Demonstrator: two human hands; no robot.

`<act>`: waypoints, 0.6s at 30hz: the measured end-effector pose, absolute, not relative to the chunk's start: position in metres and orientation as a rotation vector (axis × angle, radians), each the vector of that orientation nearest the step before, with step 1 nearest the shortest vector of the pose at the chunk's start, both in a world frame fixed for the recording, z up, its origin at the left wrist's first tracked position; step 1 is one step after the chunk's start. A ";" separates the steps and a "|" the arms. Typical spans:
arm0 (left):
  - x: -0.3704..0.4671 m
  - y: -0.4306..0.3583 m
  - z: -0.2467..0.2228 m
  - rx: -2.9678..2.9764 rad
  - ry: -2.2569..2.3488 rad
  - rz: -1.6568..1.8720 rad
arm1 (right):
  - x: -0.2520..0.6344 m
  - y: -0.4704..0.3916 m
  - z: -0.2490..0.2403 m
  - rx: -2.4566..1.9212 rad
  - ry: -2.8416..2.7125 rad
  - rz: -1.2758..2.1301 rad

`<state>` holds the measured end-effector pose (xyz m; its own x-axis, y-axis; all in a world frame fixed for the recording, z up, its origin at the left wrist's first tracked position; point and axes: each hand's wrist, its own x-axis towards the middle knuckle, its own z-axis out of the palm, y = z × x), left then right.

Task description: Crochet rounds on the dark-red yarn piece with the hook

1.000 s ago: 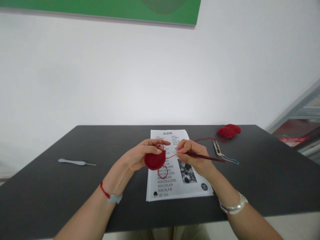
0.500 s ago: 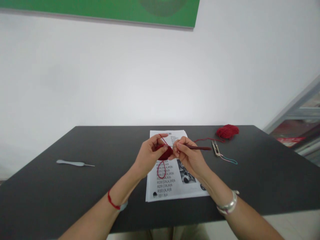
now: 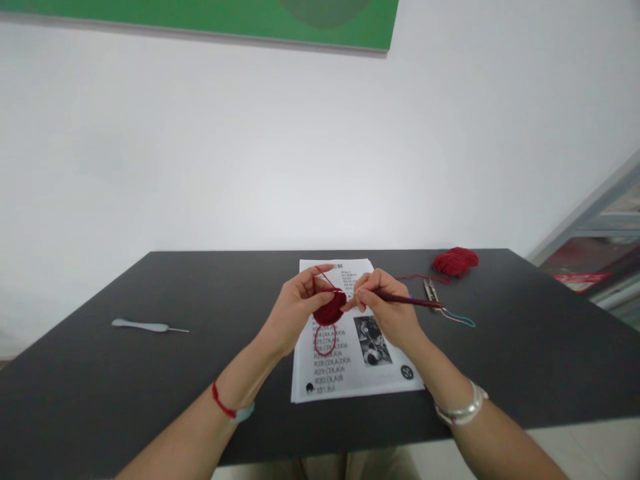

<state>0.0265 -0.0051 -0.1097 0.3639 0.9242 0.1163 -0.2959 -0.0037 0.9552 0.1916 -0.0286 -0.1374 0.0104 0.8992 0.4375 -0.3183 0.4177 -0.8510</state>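
Your right hand (image 3: 387,310), pinching the dark red hook (image 3: 413,301), has closed the gap of a second ago to the red disc (image 3: 331,312) your left hand (image 3: 294,308) grips just below the frame's centre, so the hook seems to meet its edge

Black table (image 3: 215,287). Carries: paper (image 3: 335,377), midway along, reaching near the far edge; hook (image 3: 143,325), toward the left edge; yarn (image 3: 456,262), near the far right corner; snips (image 3: 429,291), just nearside of yarn.
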 end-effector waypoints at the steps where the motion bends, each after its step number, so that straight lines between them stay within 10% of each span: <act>1: 0.027 -0.006 -0.109 1.209 0.699 1.097 | 0.192 -0.029 -0.139 -0.644 -1.226 1.019; 18: 0.036 -0.006 -0.116 1.350 0.880 1.206 | 0.184 -0.038 -0.146 -0.812 -1.611 0.237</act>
